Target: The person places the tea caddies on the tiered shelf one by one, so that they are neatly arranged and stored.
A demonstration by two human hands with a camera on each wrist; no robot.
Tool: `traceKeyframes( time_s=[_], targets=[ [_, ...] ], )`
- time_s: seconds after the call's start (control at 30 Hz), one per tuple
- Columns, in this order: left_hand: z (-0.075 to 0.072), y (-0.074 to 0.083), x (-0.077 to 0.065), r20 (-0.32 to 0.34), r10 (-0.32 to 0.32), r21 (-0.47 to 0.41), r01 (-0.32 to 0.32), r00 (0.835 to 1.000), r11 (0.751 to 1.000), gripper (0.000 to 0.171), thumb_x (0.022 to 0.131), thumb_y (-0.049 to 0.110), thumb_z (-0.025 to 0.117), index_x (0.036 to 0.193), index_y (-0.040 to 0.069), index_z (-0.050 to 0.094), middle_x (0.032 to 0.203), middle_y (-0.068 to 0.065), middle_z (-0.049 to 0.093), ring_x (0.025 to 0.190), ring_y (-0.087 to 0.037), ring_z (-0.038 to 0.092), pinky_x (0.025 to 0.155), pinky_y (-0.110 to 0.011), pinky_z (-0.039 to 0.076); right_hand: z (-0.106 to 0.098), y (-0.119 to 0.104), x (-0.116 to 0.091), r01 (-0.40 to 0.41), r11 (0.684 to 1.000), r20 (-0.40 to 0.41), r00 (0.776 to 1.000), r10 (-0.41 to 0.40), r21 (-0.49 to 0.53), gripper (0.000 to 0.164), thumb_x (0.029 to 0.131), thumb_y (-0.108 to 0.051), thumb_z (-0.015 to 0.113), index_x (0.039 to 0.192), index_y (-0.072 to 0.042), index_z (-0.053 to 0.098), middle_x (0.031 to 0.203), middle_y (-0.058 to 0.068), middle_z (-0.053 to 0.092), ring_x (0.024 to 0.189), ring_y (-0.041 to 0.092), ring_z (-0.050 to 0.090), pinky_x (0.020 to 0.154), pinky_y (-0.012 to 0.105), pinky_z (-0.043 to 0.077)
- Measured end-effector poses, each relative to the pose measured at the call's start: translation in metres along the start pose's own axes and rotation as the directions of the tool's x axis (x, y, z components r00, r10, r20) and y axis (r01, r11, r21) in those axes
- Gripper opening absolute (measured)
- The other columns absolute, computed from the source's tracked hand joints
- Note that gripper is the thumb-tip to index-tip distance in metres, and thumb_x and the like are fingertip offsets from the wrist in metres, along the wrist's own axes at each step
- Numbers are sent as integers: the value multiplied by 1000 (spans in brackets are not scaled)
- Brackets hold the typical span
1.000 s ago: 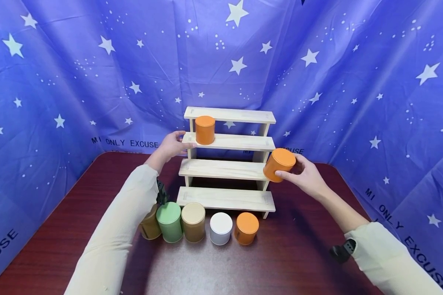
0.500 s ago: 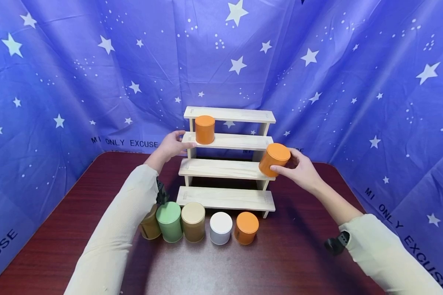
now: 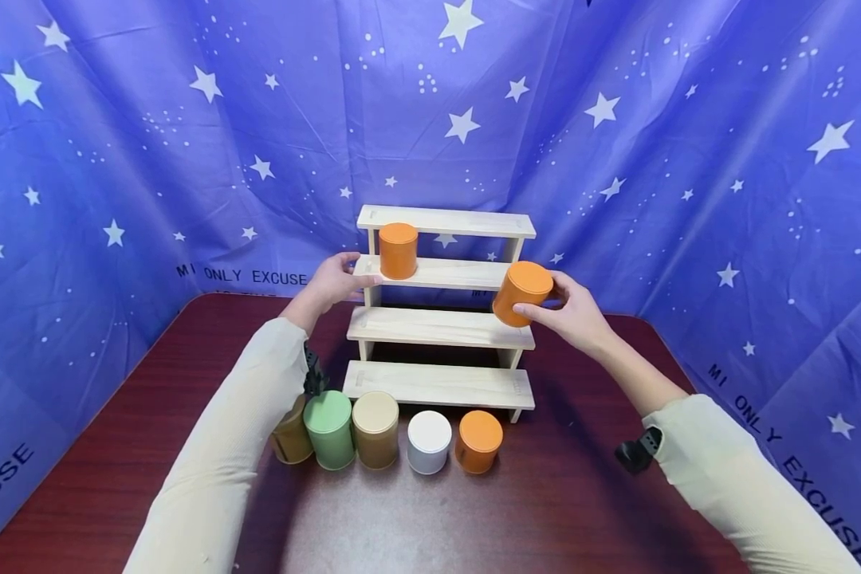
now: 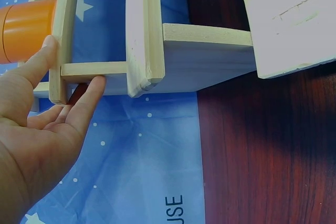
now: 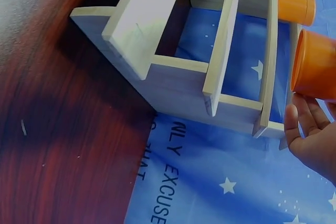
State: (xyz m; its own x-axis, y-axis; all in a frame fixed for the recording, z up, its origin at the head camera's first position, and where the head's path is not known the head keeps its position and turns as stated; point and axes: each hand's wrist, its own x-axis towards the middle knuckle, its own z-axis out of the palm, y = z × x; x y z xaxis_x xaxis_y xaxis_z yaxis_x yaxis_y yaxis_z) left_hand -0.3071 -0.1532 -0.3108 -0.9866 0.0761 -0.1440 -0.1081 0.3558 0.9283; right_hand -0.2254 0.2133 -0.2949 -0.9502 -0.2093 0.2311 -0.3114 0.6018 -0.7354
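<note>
- Right grip (image 3: 572, 312): thumb and fingers curl round a tilted orange can (image 3: 522, 293), held aloft by the right end of a stepped wooden rack (image 3: 439, 384).
- Left grip (image 3: 333, 281): thumb and fingers pinch the rack's left end, beside another orange can (image 3: 398, 253).
- Both forearms (image 3: 638, 375) angle inward over the tabletop (image 3: 373, 526).

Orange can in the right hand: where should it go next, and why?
Maybe ease the held orange can onto the second shelf from the top: the right hand holds it near that shelf's right end, and another orange can stands toward its left.
</note>
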Motion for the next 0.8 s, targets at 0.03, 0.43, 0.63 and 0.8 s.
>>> traceKeyframes(
  time_s=[0.03,0.43,0.63,0.8],
  targets=[
    [0,0,0,0,1,3,-1,1000,1000,82,84,15,71,148,6,22,139,-26,37,116,-36,55,93,-43,50,1,-1,2,-2,1000,5,1000,2,5,66,81,-37,72,135,-9,45,124,12,57,105,26,57,87,37,49],
    [0,0,-2,8,2,-15,-2,1000,1000,82,84,14,71,148,6,22,139,-26,37,116,-36,55,93,-43,51,17,-16,20,1,999,16,1000,-1,35,69,78,-38,75,135,-12,45,123,9,57,107,23,55,90,41,46],
    [0,0,-2,3,-2,-10,2,1000,1000,82,83,15,71,148,7,22,138,-25,38,116,-36,55,93,-43,51,23,-22,29,-6,998,17,1000,5,64,67,78,-37,75,133,-13,46,123,9,58,107,25,57,87,41,49],
    [-1,0,-1,6,2,0,-2,1000,1000,82,84,16,70,149,7,21,138,-26,38,116,-36,55,94,-44,49,28,-24,38,-5,996,38,999,1,94,67,79,-35,75,134,-11,45,123,11,57,110,26,55,93,42,47]
  ],
)
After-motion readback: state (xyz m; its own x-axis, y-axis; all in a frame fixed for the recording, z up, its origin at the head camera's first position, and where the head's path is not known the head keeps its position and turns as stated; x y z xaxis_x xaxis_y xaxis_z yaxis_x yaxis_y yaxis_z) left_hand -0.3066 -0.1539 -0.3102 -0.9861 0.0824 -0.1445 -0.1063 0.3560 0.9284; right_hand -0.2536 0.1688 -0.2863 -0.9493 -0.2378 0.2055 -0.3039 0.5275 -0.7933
